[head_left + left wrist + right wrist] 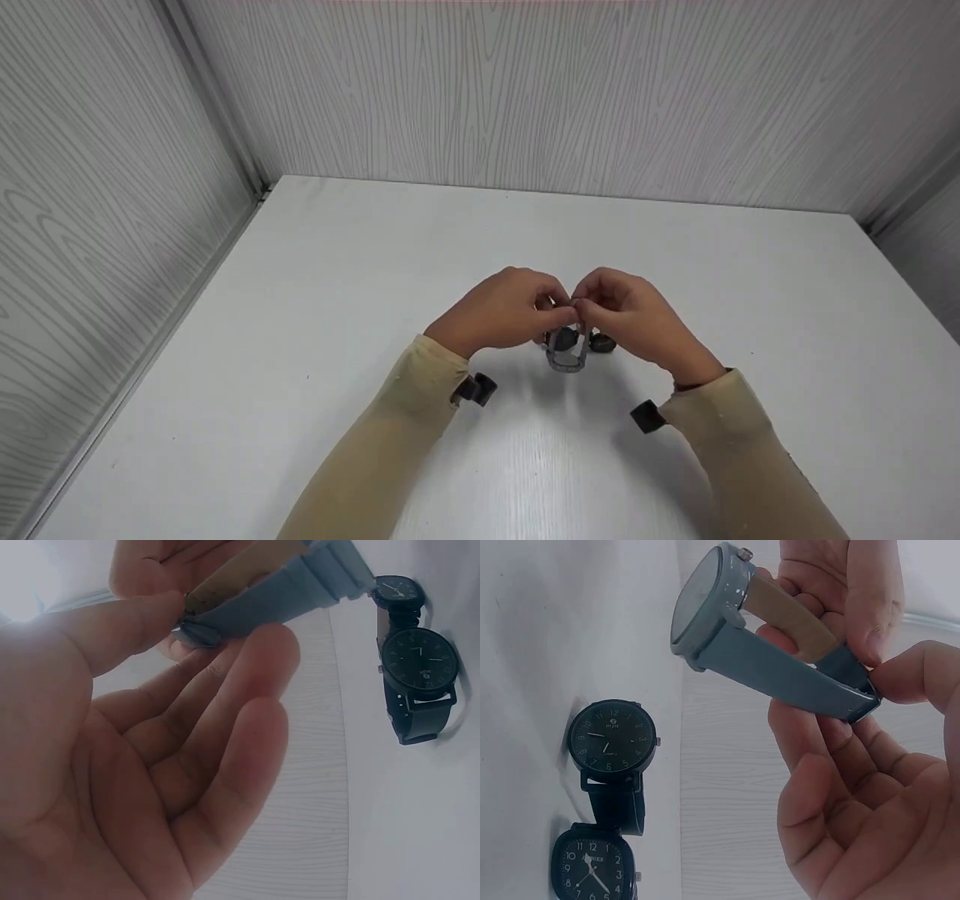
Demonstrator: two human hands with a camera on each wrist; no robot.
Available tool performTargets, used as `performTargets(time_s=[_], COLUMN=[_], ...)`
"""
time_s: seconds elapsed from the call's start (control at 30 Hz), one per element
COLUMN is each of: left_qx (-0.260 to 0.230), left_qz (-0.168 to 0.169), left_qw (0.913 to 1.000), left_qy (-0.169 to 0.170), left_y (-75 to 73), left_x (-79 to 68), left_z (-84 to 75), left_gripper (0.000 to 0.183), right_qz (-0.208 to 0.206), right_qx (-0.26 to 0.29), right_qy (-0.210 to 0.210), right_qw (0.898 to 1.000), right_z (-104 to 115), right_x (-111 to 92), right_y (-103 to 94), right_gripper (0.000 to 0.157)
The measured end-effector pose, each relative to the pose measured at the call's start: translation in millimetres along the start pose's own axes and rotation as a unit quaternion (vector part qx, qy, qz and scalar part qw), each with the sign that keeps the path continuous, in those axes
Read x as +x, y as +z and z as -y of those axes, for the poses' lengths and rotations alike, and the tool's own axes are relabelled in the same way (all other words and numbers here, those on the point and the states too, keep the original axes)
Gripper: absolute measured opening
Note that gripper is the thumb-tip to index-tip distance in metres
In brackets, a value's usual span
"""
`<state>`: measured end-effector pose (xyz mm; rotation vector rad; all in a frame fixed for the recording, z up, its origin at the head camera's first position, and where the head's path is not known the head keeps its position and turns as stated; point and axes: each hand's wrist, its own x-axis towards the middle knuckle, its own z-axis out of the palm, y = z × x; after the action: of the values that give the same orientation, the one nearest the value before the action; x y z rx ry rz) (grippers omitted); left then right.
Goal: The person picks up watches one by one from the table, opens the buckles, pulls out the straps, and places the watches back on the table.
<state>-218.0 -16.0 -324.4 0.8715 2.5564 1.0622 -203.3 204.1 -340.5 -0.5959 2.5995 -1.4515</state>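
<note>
Your left hand (pixel 510 311) and right hand (pixel 637 321) each pinch the blue-grey watch (pixel 780 673) at the buckle (pixel 866 708) end, thumb to fingers, the rest loosely bent. It's off the desk (pixel 337 300), strap looped, case (pixel 739 585) toward the desk; likely held so both thumbs reach the buckle. Below, round black watch (pixel 611 741) and square black watch (pixel 594 868) sit side by side.
</note>
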Motion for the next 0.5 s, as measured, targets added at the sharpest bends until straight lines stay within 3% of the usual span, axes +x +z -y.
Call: performTargets(time_s=[0.2,0.5], left_qx=[0.006,-0.039], left_qz=[0.006,0.013], left_qw=[1.0000,0.9990], left_qy=[0.002,-0.018], left_y=[-1.1,-2.9], left_x=[-0.2,-1.8], left_z=[-0.2,-0.7], left_gripper=[0.019,0.017], right_qz=[0.006,0.011], right_qx=[0.002,-0.014], right_qy=[-0.002,-0.012], right_qw=[1.000,1.000], right_z=[1.1,1.6], right_x=[0.2,-0.1], right_y=[-0.6,-0.6], right_gripper=[0.010,0.013])
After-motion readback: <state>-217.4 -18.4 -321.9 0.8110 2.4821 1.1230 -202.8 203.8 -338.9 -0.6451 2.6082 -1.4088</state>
